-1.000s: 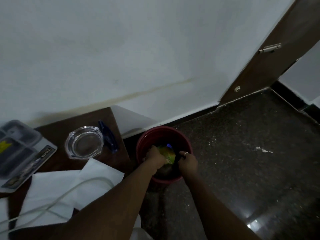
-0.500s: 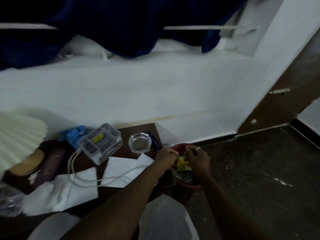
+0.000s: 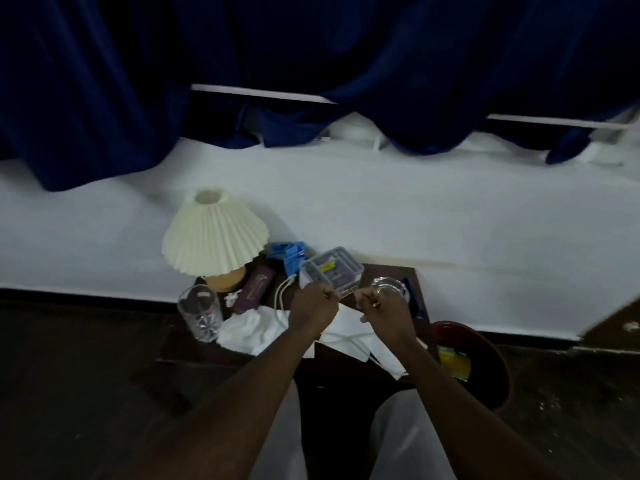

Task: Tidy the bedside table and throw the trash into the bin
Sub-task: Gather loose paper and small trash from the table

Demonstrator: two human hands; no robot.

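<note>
I hovered my left hand (image 3: 313, 304) and right hand (image 3: 382, 306), both loosely curled and empty, over crumpled white tissues (image 3: 251, 329) at seven o'clock: soft, light, best pinched mid-heap.

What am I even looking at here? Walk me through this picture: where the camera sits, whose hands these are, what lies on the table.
The camera sits on a person's head, looking down at their bare arms. The left hand and right hand are loosely curled above the dark wooden bedside table; neither clearly holds anything. On the table: a cream pleated lamp, a tall clear drinking glass, a clear plastic box, white tissues, a white cable. The red round bin stands on the floor at right, with yellow trash inside.
</note>
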